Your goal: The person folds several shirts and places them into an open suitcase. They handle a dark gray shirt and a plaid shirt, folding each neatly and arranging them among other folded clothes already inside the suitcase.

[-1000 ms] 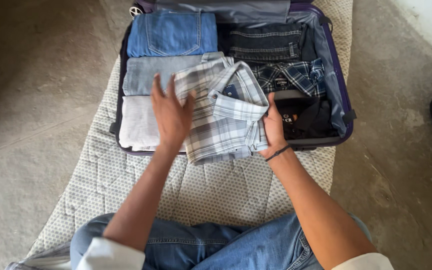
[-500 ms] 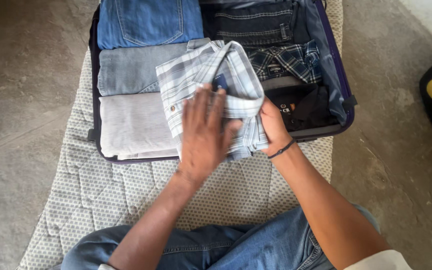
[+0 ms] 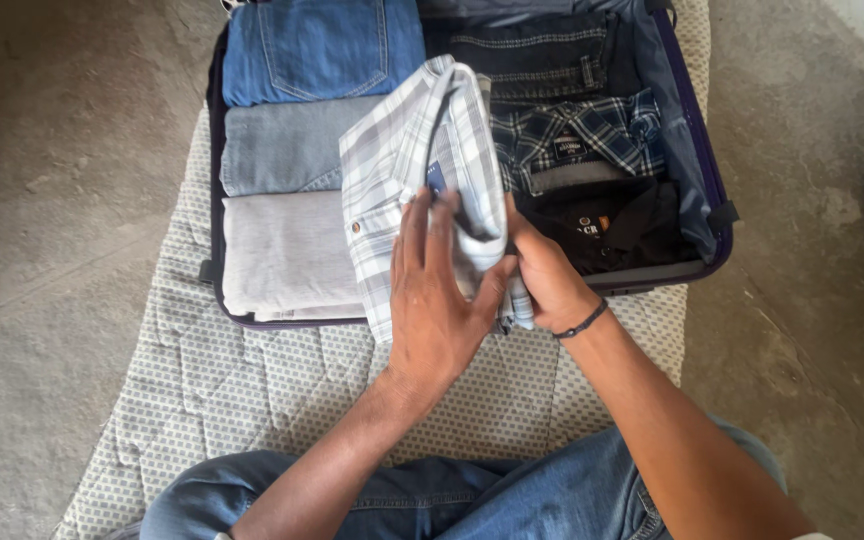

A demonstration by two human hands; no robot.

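A folded grey-and-white plaid shirt (image 3: 402, 150) lies across the middle of an open purple suitcase (image 3: 714, 205). My left hand (image 3: 439, 300) presses flat on the shirt's near part. My right hand (image 3: 544, 270), with a dark wristband, grips the shirt's right edge and holds it folded over toward the left hand. Both hands meet at the suitcase's near rim.
Inside the suitcase lie blue jeans (image 3: 317, 45), pale grey jeans (image 3: 282, 145), a light grey garment (image 3: 277, 250), dark jeans (image 3: 537, 55), a dark plaid shirt (image 3: 582, 135) and a black shirt (image 3: 612, 225). The case rests on a quilted mat (image 3: 252, 390) over a concrete floor.
My left hand came down from the shirt's left side onto its near part. The right side of the shirt was folded inward, making the bundle narrower.
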